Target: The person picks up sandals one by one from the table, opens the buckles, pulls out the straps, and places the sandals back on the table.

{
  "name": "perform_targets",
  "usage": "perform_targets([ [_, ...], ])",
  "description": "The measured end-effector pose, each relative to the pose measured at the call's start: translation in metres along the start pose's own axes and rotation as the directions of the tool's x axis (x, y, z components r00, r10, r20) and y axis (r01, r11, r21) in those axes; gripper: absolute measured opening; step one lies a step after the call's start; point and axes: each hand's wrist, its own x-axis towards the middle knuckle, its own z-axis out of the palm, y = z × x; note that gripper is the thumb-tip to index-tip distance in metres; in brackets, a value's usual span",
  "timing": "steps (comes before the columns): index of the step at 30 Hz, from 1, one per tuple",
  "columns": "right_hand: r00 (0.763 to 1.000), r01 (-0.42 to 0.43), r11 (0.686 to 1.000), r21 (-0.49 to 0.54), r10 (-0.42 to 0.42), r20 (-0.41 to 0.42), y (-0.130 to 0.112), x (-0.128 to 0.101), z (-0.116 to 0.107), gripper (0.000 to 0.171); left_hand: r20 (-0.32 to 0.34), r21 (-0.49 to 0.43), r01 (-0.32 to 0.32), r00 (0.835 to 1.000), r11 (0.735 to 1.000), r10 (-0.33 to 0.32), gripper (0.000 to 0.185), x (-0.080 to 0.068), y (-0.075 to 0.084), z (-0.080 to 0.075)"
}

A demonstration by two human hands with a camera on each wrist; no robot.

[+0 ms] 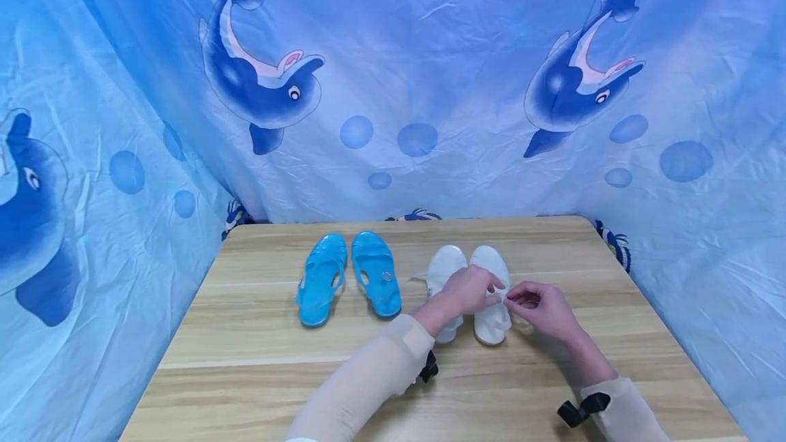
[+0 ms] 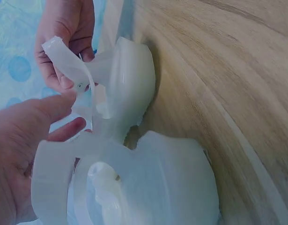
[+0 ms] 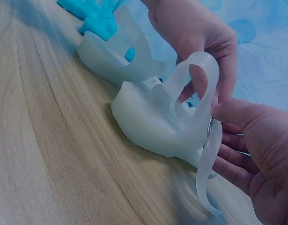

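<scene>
A: What was found in hand?

B: The strap (image 3: pixel 200 93) of the right-hand white sandal (image 1: pixel 491 292) was found pinched from both sides. It was looped upward over the heel end, as shown in the right wrist view. The sandal itself was resting on the tabletop (image 1: pixel 258 360), right of centre, touching its mate, the other white sandal (image 1: pixel 443 271).

A: And the fingers?

B: The left hand (image 1: pixel 468 290) was recorded lying across both white sandals, its fingers curled onto the strap. The right hand (image 1: pixel 540 309) was noted just beside the sandal's outer edge, thumb and fingers closed on the strap's free end.

A: What else was logged?

B: A pair of blue sandals (image 1: pixel 348 277) was observed side by side, left of the white pair and apart from it. A blue dolphin-print cloth (image 1: pixel 393 87) was hung behind and around the tabletop.
</scene>
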Motion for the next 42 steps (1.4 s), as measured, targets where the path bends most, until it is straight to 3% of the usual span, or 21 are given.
perform_targets([
  [8, 1.000, 0.015, 1.000, 0.009, -0.015, -0.003, 0.0007, -0.0002, 0.0003, 0.007, -0.003, 0.039, -0.021, 1.000, 0.999, 0.021, 0.016, 0.0033, 0.0038, 0.0006],
  [15, 1.000, -0.005, 1.000, 0.020, 0.006, -0.012, 0.0004, 0.0004, 0.0014, 0.007, 0.018, -0.005, 0.008, 1.000, 1.000, -0.008, 0.017, 0.0032, -0.0009, -0.0006],
  [23, 1.000, 0.024, 0.999, 0.023, -0.024, -0.009, 0.0010, -0.0010, -0.0002, 0.008, -0.016, 0.034, -0.016, 1.000, 0.999, 0.016, 0.025, 0.0017, 0.0030, -0.0008],
  [27, 0.999, 0.031, 0.999, 0.027, -0.031, -0.009, 0.0023, -0.0012, 0.0009, 0.007, -0.032, 0.054, -0.015, 0.999, 0.998, 0.017, 0.019, 0.0015, 0.0037, 0.0019],
  [39, 1.000, -0.001, 0.998, 0.056, 0.002, -0.016, -0.0008, -0.0026, 0.0021, 0.010, -0.039, -0.047, 0.024, 0.999, 0.999, -0.026, 0.017, -0.0012, -0.0001, 0.0022],
  [42, 1.000, 0.001, 0.998, 0.057, 0.000, -0.021, 0.0005, -0.0019, 0.0027, 0.009, -0.044, -0.030, 0.021, 0.999, 0.999, -0.022, 0.018, -0.0004, 0.0012, 0.0030],
])
